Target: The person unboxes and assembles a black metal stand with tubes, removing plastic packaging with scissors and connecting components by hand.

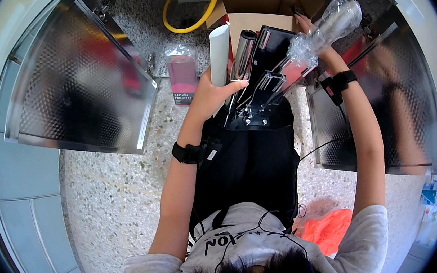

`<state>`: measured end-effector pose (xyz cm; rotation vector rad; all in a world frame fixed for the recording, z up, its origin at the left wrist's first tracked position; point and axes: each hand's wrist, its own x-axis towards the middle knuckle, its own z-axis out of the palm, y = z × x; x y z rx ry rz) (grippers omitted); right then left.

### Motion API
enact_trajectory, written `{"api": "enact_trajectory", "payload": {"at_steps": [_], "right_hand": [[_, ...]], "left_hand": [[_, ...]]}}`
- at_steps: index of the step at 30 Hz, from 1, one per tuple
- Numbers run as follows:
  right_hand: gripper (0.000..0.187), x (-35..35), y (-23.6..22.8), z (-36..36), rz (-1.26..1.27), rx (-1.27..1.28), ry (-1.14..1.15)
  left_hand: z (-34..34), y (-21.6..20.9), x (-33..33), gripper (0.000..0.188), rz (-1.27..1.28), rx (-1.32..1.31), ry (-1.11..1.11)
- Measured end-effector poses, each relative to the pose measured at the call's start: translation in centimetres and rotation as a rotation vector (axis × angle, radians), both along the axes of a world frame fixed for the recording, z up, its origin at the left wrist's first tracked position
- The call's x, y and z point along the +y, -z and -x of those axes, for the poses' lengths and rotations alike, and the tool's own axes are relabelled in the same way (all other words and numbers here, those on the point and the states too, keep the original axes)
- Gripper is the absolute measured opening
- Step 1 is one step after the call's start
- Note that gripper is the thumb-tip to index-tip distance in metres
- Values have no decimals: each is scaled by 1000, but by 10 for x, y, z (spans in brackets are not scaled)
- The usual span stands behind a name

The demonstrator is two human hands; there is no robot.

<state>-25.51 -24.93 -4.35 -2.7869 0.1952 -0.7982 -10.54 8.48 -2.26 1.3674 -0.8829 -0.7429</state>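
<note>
A bundle of long parts stands on my lap, leaning away from me. My left hand (208, 95) is closed round its left side, the thumb lying across the front. In that bundle are a white strip (219, 51), a shiny chrome tube (244, 54), a black panel (268, 51) and some chrome rails (269, 84). On the right, clear plastic wrap (337, 20) covers a tube-like part. Behind this wrap my right hand (304, 24) reaches to the right edge of the cardboard box (265, 19), fingers stretched out; its palm is mostly hidden.
Open metal cabinet doors flank me, one on the left (85, 81) and one on the right (381, 114). A yellow hose (168, 16) loops at the back. A pink package (183, 73) stands left of the bundle. An orange-red bag (324, 232) lies on the speckled floor (122, 184).
</note>
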Motion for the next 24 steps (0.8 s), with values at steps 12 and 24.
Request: {"api": "enact_trajectory", "payload": {"at_steps": [12, 24], "right_hand": [[32, 126, -55, 53, -830, -193, 91], [45, 184, -39, 69, -1175, -416, 84]], "left_hand": [[4, -17, -5, 44, 25, 27, 46], [3, -18, -10, 33, 39, 80, 50]]}}
